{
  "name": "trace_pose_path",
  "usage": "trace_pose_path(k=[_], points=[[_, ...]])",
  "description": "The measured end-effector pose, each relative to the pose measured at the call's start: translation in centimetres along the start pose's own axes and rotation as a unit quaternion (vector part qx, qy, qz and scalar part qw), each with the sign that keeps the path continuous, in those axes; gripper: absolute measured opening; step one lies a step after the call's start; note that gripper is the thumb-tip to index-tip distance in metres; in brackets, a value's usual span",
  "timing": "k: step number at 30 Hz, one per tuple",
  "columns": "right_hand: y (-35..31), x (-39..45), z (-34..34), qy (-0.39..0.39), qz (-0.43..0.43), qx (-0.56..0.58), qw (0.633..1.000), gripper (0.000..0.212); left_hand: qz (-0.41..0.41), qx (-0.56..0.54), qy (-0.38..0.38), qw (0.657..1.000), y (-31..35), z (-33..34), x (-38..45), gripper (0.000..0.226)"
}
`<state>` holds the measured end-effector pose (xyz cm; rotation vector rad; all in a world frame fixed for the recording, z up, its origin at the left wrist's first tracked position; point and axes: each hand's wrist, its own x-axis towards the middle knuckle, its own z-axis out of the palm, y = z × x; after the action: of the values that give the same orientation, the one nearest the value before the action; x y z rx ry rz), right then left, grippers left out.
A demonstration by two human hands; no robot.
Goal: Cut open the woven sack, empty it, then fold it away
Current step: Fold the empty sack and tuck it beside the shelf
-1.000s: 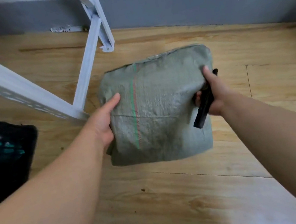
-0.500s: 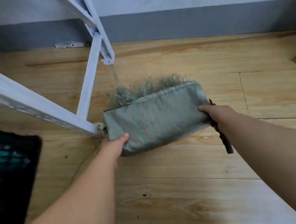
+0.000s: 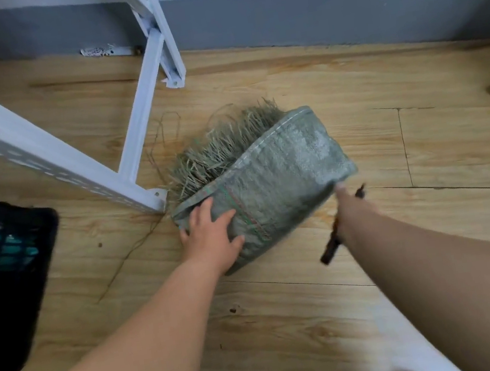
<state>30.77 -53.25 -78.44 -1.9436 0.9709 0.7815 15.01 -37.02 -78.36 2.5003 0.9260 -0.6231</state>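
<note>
your left hand [image 3: 210, 238] grips the near left end of the sack [image 3: 272, 187], thumb spread across the grey-green weave just left of its red and green stripe, the other fingers tucked around the end. your right hand [image 3: 349, 208] meets the sack's right end; its fingers are blurred and mostly hidden behind the wrist, so how they close on the cloth cannot be told, though a dark tool [image 3: 334, 235] runs through the hand, one tip showing above the wrist and the handle slanting down to the left below it. the sack hangs tilted just above the wooden floor [image 3: 289, 321], right end higher, its stitched rim turned away from you. dry grass [image 3: 219, 151] bristles from beyond that rim and lies on the boards behind the sack, with loose strands trailing toward the white frame [image 3: 43, 164]. the frame's foot stands just beside the sack's left end. a black crate [image 3: 7, 284] with teal showing through its mesh sits at the left edge, well apart from the sack. a grey skirting [image 3: 307, 17] runs along the wall at the back.
</note>
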Motion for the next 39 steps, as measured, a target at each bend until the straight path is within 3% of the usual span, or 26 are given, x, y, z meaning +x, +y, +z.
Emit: trace_pose_path(k=[3,5,8,10,13,17,21,26,31,39], points=[[3.4,-1.4,3.0,-0.132,0.06,0.039,0.989,0.051,0.009,0.063,0.081,0.995,-0.2,-0.7,1.0,0.058],[4.3,-2.4,4.4,-0.175,0.081,0.059,0.979,0.039,0.012,0.09,0.084,0.992,-0.7,-1.6,1.6,0.059],[2.3,-3.7,5.7,-0.237,0.097,0.135,0.957,0.022,-0.042,0.029,-0.051,0.997,-2.1,-2.6,2.6,0.071],[-0.8,-3.5,6.8,-0.242,0.058,0.163,0.955,0.012,-0.056,-0.008,-0.117,0.992,-2.8,-2.8,2.7,0.081],[-5.8,-3.9,7.7,-0.238,-0.069,0.156,0.956,0.028,-0.037,-0.07,-0.133,0.988,-2.6,-2.6,2.9,0.091],[-6.8,-5.2,8.2,-0.242,-0.176,-0.038,0.953,0.027,-0.006,-0.087,-0.07,0.994,-1.7,-3.5,3.5,0.087],[-3.5,-5.9,9.0,-0.334,-0.161,-0.122,0.921,0.025,-0.029,-0.059,-0.057,0.996,-2.5,-4.8,3.9,0.088],[-2.8,-6.0,9.5,-0.36,-0.16,-0.122,0.911,0.028,-0.082,0.059,-0.077,0.992,-4.3,-5.8,3.7,0.08],[-2.4,-7.0,9.9,-0.42,-0.149,-0.219,0.868,0.04,-0.127,0.062,0.0,0.99,-4.1,-5.7,3.1,0.074],[-1.9,-6.7,9.7,-0.361,-0.119,-0.119,0.917,0.031,-0.081,0.035,0.047,0.995,-3.7,-5.2,1.9,0.066]])
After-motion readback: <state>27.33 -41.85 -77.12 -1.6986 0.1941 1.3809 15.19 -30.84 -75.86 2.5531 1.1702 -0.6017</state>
